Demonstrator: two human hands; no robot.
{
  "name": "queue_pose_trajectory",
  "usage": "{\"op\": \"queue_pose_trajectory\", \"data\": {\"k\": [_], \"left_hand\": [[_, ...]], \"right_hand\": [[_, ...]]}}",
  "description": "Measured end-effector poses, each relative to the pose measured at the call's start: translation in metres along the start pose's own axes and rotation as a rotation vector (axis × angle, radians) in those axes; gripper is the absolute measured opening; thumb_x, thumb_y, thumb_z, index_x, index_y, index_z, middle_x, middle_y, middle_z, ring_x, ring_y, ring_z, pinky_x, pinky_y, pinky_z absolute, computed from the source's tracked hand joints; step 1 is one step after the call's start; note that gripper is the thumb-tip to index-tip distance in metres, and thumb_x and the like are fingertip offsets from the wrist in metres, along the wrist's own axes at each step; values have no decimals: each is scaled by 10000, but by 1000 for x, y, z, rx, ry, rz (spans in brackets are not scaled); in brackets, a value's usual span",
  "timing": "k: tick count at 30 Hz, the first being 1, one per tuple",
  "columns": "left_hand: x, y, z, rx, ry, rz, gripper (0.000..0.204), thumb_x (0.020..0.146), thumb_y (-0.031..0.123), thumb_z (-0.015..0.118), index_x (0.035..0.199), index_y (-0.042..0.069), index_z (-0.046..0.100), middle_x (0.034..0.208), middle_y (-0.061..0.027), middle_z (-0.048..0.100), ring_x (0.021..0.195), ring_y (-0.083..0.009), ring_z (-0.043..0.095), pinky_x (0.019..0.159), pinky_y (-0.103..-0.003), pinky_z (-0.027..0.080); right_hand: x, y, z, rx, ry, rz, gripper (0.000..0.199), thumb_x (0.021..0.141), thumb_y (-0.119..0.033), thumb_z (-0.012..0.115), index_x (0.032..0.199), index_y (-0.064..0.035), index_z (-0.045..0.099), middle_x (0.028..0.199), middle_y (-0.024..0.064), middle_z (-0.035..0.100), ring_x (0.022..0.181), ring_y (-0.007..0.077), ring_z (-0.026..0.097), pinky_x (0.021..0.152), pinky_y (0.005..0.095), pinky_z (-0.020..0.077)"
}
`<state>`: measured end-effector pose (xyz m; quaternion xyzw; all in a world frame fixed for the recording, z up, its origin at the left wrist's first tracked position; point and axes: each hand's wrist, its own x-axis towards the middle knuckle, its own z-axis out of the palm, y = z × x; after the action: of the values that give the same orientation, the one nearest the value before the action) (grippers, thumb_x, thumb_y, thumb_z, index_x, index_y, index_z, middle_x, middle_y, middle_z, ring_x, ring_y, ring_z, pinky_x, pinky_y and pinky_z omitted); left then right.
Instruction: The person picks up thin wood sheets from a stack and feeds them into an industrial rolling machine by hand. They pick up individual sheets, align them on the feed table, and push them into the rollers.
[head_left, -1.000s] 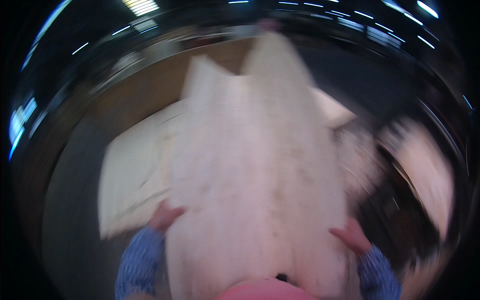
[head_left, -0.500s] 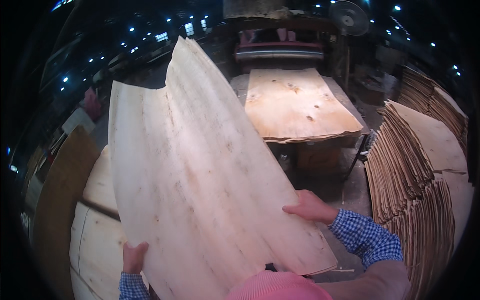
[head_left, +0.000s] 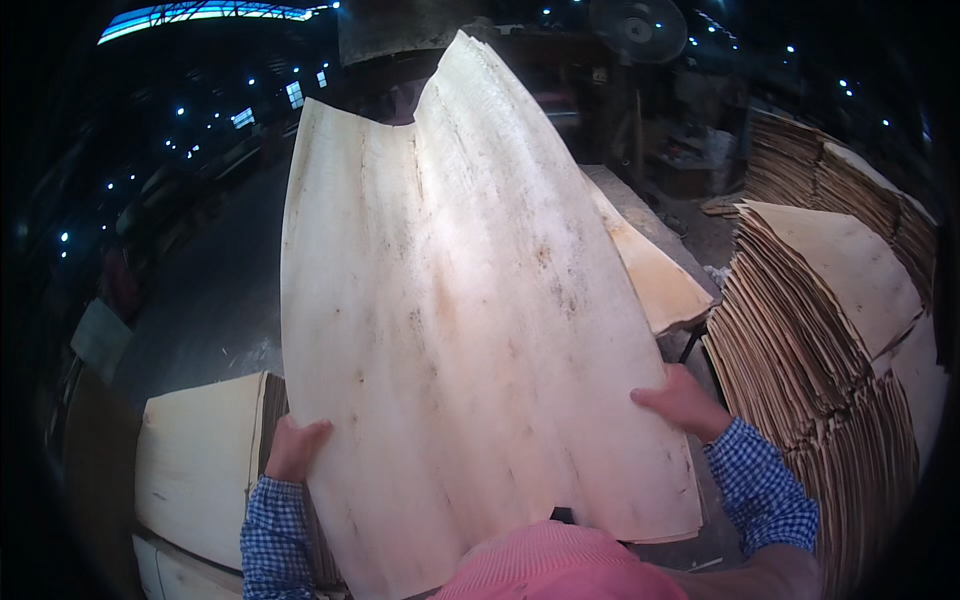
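A large, pale wood veneer sheet (head_left: 470, 330) fills the middle of the view, held up at a slant with its far end waved and curled. Layered edges at the far tip and lower right corner suggest more than one sheet. My left hand (head_left: 293, 447) is closed on its left edge, thumb on the face and fingers hidden behind. On the right edge, my right hand (head_left: 685, 402) grips the same way, a bit higher. Partly covered behind it lies a lit veneer stack (head_left: 660, 285) on a table.
Tall veneer stacks (head_left: 790, 310) stand on the right, with another (head_left: 810, 150) behind. At lower left is a block of pale veneer (head_left: 200, 465). A fan (head_left: 637, 30) stands at the back. Pink ribbed fabric (head_left: 560, 565) covers part of the lower edge.
The veneer sheet and both hands have shifted right in view, and the sheet now hides most of the lit stack and the roller machine. The view has turned somewhat left.
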<state>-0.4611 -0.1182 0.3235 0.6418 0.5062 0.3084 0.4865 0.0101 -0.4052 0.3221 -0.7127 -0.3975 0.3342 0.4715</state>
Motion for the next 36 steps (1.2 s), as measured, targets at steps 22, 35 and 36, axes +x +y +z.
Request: {"op": "queue_pose_trajectory", "data": {"k": [22,35,36], "left_hand": [[91,-132,184,243,1090,-547,720,797,295,787,1348,-48,474,1293,-246,572,1193,-329,567,1015,-392,448],[60,-145,279,-1738,606,-516,713,884,575,614,1416,122,467,1390,-110,538,1285,-273,496,1082,-483,387],[65,-142,275,-1740,564,-512,711,882,572,619,1412,122,470,1388,-110,540,1282,-273,500,1074,-483,395]], "right_hand": [[386,279,-226,282,1,464,499,910,-192,585,1342,38,489,1300,221,574,1108,332,605,981,447,484],[380,98,10,-602,-229,-131,512,940,-227,542,1371,37,455,1372,239,493,1213,361,504,1062,462,375],[374,97,17,-635,-215,-158,514,942,-229,539,1373,37,452,1377,240,486,1221,363,496,1068,463,367]]}}
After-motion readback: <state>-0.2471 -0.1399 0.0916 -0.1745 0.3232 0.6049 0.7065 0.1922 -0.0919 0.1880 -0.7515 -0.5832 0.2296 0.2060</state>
